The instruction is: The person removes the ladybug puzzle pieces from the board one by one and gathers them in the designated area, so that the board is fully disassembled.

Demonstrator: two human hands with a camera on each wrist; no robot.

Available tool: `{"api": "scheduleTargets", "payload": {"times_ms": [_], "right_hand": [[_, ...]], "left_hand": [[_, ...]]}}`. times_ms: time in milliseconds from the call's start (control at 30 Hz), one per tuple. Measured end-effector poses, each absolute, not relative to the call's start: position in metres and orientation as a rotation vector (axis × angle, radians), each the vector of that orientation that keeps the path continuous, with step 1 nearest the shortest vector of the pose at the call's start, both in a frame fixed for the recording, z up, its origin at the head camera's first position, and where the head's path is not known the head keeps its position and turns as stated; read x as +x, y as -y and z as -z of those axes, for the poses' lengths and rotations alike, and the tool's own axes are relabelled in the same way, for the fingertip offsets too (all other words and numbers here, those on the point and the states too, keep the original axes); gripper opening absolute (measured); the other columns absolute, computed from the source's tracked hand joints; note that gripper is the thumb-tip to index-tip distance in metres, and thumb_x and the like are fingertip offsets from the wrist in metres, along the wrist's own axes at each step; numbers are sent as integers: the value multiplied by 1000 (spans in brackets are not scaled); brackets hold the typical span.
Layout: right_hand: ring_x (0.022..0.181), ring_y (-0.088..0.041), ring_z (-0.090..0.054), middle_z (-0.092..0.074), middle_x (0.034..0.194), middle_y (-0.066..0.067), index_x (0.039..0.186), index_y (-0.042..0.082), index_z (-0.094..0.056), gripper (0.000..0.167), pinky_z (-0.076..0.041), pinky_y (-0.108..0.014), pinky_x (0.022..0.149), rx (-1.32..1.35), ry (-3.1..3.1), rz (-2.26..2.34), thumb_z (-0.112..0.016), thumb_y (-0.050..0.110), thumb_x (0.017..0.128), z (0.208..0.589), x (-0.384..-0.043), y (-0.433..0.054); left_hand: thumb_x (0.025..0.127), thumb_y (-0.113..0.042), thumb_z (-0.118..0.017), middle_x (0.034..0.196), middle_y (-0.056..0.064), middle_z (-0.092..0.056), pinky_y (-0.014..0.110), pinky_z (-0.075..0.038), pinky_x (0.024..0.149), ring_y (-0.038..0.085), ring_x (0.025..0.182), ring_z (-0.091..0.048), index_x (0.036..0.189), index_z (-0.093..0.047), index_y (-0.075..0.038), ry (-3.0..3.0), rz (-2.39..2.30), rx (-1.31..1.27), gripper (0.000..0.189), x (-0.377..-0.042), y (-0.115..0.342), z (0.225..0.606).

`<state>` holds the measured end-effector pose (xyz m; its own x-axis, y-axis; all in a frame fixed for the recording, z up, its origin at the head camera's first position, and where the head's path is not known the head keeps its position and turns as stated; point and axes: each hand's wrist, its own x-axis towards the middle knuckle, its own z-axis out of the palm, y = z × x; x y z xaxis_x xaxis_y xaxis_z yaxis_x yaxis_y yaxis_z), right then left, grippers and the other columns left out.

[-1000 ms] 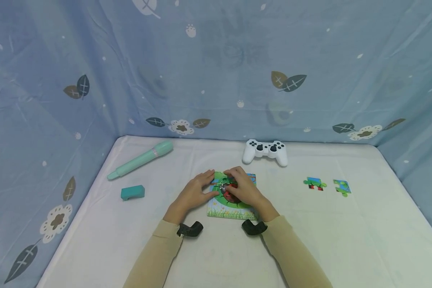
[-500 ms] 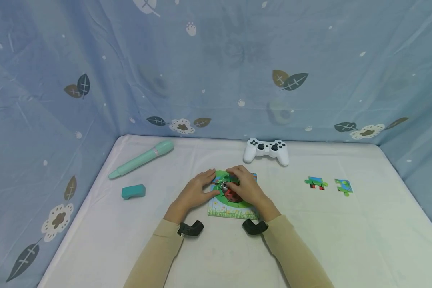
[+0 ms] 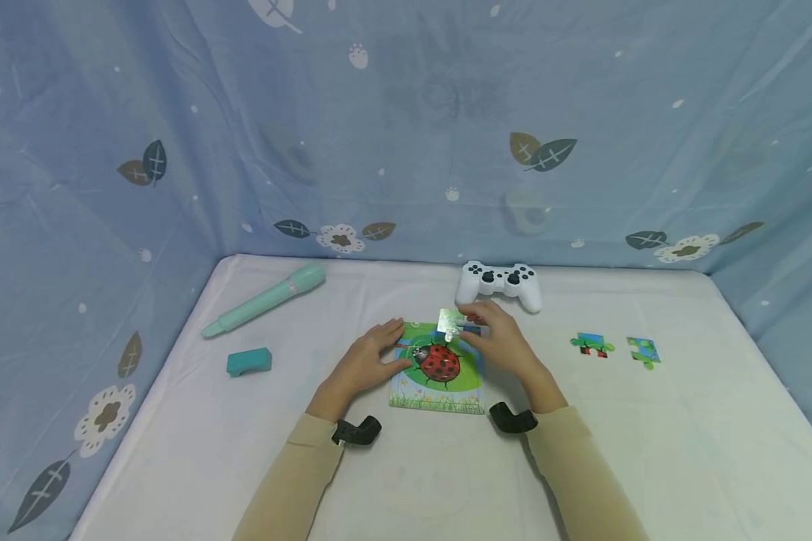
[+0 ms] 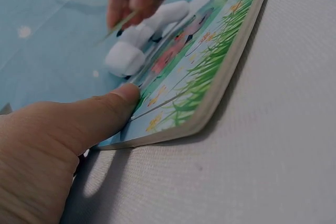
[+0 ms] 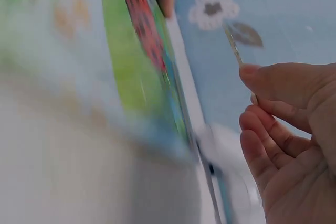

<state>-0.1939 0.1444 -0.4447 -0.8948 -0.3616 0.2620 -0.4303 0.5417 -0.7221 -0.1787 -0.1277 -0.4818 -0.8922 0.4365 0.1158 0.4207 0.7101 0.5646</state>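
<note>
A square jigsaw puzzle [image 3: 440,402] with a ladybug picture lies on the white tabletop. At its left edge rests my left hand [image 3: 362,364], fingers extended toward the back left corner. Its thumb [image 4: 113,103] touches the puzzle's edge in the left wrist view. My right hand [image 3: 501,338] pinches a puzzle piece [image 3: 449,321] between thumb and fingers, above the puzzle's back edge. The piece catches the light in the head view and appears edge-on, as a thin strip [image 5: 234,45], in the right wrist view. A dark blue gap shows at the puzzle's back right.
Two loose puzzle pieces, one [image 3: 592,345] nearer and one [image 3: 643,352] farther right, lie apart. Behind the puzzle stands a white game controller [image 3: 499,285]. A mint-green microphone-shaped object [image 3: 264,300] and a teal block [image 3: 249,362] lie left. A blue curtain [image 3: 406,135] hangs behind.
My right hand has lifted off the ladybug picture and moved right and back, now with a puzzle piece in its pinch. The ladybug is uncovered. My left hand has stayed put.
</note>
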Motion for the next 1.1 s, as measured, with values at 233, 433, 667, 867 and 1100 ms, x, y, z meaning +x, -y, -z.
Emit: {"api": "scheduleTargets", "payload": {"times_ms": [233, 433, 667, 867, 1100], "right_hand": [[107, -34, -58, -56, 120, -19, 125, -2, -57, 42, -50, -49, 97, 592, 2737, -1234, -68, 5, 85, 451, -191, -201], [115, -38, -55, -53, 124, -20, 130, -2, -53, 43, -47, -51, 99, 448, 2859, -1214, -64, 11, 90, 459, -186, -243], [114, -42, -54, -53, 124, -22, 130, -3, -54, 43, -46, -55, 96, 433, 2899, -1158, -64, 13, 91, 463, -183, -262], [114, -41, -51, -52, 122, -24, 129, -5, -53, 42, -42, -57, 97, 496, 2905, -1049, -62, 7, 90, 465, -184, -264], [118, -44, -44, -49, 123, -27, 128, -6, -53, 40, -36, -61, 99, 539, 2914, -970, -60, 4, 90, 467, -183, -264]], "left_hand": [[85, -41, -69, 151, 8, -36, 42, -25, 118, 29, 140, -32, 142, -42, -5, -2884, -951, 741, 73, -179, 129, 482], [84, -42, -69, 151, 8, -36, 44, -25, 118, 30, 140, -32, 143, -41, -6, -2887, -947, 736, 74, -180, 129, 483], [84, -42, -70, 151, 8, -36, 45, -25, 117, 32, 140, -31, 143, -41, -7, -2887, -951, 727, 75, -180, 129, 482], [84, -41, -70, 151, 8, -36, 43, -25, 118, 29, 140, -33, 143, -41, -6, -2894, -944, 752, 74, -181, 129, 483], [84, -41, -70, 151, 8, -36, 42, -25, 118, 28, 140, -33, 142, -42, -5, -2894, -951, 761, 74, -180, 129, 484]]}}
